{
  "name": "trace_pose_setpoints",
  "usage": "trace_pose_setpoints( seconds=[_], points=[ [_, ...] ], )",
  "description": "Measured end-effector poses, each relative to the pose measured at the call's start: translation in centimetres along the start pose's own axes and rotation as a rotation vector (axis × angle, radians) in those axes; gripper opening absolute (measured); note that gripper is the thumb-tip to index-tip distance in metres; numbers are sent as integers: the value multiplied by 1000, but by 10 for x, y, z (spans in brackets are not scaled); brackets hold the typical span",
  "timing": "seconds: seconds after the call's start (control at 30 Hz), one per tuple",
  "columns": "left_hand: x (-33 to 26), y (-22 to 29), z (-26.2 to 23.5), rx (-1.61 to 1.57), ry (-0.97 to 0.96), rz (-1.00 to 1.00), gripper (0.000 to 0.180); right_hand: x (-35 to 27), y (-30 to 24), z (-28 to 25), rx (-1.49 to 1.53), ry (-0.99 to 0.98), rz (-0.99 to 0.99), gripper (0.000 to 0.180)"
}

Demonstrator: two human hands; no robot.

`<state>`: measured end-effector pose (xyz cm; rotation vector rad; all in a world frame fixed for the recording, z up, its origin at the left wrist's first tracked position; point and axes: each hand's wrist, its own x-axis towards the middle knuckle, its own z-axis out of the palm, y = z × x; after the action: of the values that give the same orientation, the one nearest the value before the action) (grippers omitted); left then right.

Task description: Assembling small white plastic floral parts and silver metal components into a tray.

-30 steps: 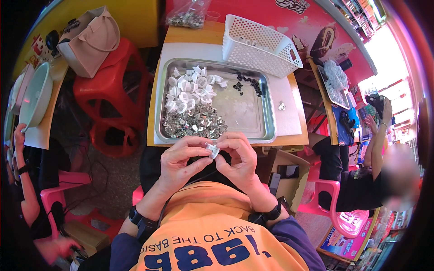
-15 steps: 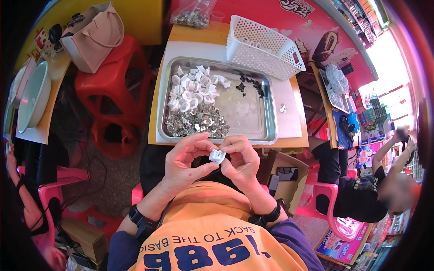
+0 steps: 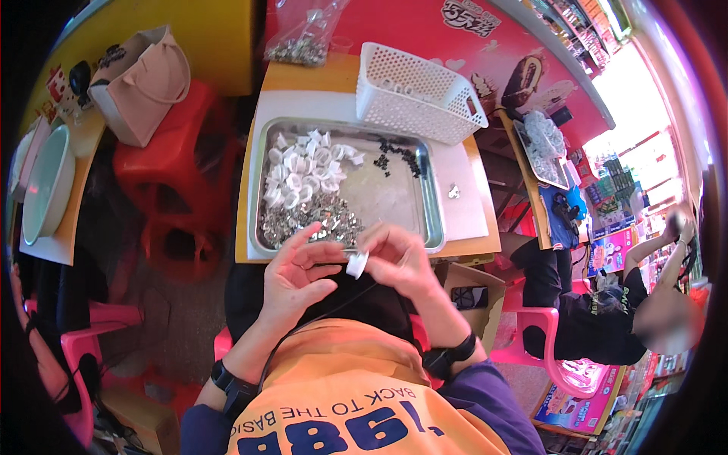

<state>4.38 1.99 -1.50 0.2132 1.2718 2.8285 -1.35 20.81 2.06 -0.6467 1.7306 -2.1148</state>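
A small white plastic piece (image 3: 357, 264) is pinched between the thumb and fingers of my right hand (image 3: 400, 262), just off the tray's near edge. Beside it my left hand (image 3: 297, 282) has its thumb and fingers apart, with nothing visible between them. Beyond both hands lies a shallow metal tray (image 3: 394, 208). On its left side is a heap of similar white plastic pieces (image 3: 297, 174), and nearer me a pile of small shiny metal parts (image 3: 307, 222). Small black parts (image 3: 413, 161) are scattered at the tray's far right.
Behind the tray stands a white perforated basket (image 3: 417, 102). A clear bag of metal parts (image 3: 299, 49) rests at the table's far left. Right of the tray lies a small loose metal part (image 3: 453, 191). Another person (image 3: 607, 303) sits at the right on a pink chair.
My left fingers have come away from the white plastic piece and spread apart. It stays in my right hand, now turned differently. The whole view has shifted slightly.
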Motion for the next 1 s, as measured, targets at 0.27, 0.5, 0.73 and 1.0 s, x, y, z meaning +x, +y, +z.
trace_pose_setpoints(
  seconds=[0.27,0.5,0.73,1.0],
  points=[
    [11,7,-19,-48,34,45,69,143,-77,-135,-234,457,-139,22],
    [14,13,-33,-123,-19,45,61,140,-9,-90,-1184,159,-90,36],
    [22,9,-30,-297,-57,-47,44,124,39,-71,-1248,275,21,34],
    [47,1,-12,-161,87,-289,27,50,2,-30,-615,287,-79,37]
  ],
)
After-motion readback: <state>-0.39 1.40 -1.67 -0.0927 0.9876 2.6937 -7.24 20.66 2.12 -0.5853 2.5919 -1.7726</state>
